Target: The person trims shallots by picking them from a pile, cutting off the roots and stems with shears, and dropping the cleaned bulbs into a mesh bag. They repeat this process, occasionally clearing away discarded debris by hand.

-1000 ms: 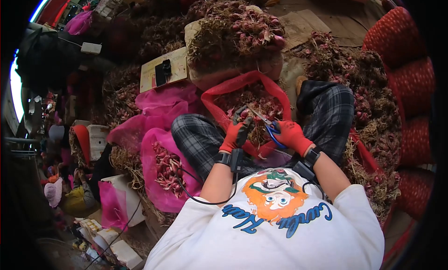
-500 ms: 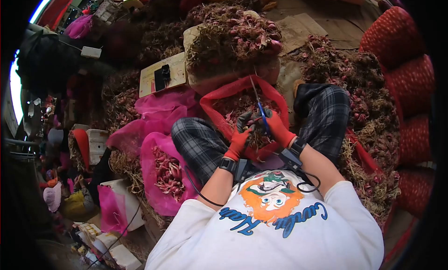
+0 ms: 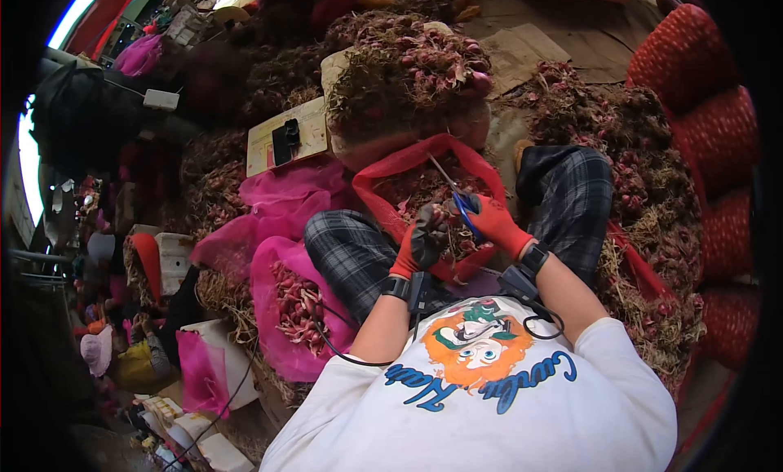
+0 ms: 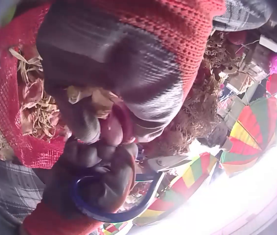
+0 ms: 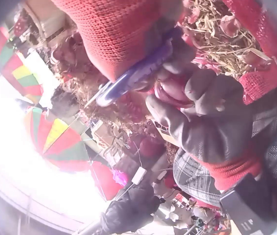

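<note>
My left hand (image 3: 420,239), in a red glove with a dark grey palm, pinches a shallot (image 4: 111,129) with dry skin and stalk at one end. Close beside it, my right hand (image 3: 497,226) in a matching glove grips blue-handled scissors (image 3: 443,175), whose blades point away from me over the red mesh bag. The right fingertips meet the same shallot (image 5: 173,90) in the right wrist view, so both hands are at it. Between my knees the red mesh bag (image 3: 469,152) gapes wide, with dry stalks and skins inside.
Left of my legs, a pink mesh bag (image 3: 269,329) holds loose shallots. Ahead, bunched shallots (image 3: 440,60) are heaped on a pale block near a board (image 3: 314,136) bearing a phone. More bunches (image 3: 636,170) lie at right, before stacked full red sacks (image 3: 718,141).
The scissor blades were over the left hand, then swung away toward the far side of the red bag. They now lean a little left, and both hands have drawn close together over the bag.
</note>
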Demonstrator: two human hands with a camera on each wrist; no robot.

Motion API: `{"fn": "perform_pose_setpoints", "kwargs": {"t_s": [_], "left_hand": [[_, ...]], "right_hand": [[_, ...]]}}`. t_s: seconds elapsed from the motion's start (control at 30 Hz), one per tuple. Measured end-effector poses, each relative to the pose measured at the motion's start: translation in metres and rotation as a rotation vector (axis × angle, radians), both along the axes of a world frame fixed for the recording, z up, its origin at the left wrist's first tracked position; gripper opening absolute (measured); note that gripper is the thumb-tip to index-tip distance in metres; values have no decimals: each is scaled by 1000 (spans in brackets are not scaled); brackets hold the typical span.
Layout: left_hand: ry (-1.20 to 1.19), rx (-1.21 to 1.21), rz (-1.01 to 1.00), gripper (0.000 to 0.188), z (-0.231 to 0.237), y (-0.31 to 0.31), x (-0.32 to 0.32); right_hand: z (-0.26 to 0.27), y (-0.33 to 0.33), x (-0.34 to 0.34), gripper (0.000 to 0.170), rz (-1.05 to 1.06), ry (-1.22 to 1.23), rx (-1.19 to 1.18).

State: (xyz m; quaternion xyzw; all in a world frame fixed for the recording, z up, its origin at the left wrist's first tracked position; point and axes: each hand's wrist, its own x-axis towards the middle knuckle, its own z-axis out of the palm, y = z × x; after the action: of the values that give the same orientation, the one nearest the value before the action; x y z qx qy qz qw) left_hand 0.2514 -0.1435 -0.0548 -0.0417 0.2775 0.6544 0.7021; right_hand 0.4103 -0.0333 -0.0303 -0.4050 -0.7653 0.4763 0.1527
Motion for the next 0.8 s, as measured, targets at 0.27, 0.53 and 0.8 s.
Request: {"fn": "perform_pose_setpoints", "kwargs": {"t_s": [0.27,0.53,0.8], "left_hand": [[-133,-24,339,25,17,5,-8],[15,72,228,36,15,3,-5],[126,80,226,33,1,2,-9]], "right_hand": [[57,-25,39,40,226,-260,244],[41,-26,33,39,264,-270,289],[45,-15,39,41,260,-300,221]]}}
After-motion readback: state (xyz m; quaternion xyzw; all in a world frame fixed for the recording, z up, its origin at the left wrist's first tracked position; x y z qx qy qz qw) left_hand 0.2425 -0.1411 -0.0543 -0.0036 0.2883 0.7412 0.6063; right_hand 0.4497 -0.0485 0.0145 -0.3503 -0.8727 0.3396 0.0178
